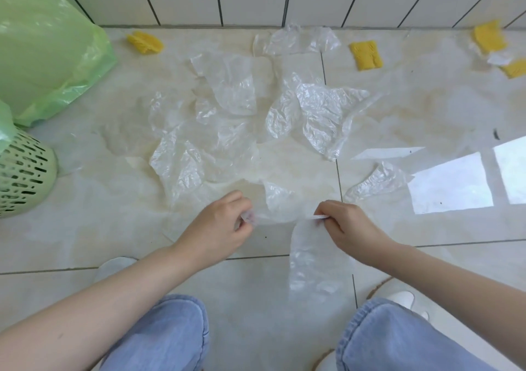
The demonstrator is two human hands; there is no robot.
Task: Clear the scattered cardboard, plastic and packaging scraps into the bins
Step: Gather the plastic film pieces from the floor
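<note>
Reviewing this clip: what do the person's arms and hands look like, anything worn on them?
Both arms are bare to the frame's edge, no sleeves showing. The left hand and right hand wear no gloves, rings, watch or bands that show.

Crinkled clear plastic scraps (233, 86) are lying scattered flat across the pale tiled floor (85, 228), yellow scraps (365, 56) are sitting near the wall, one long clear plastic strip (316, 262) is hanging pinched at its top edge, and the green-lined perforated bin (25, 171) is standing far left.
</note>
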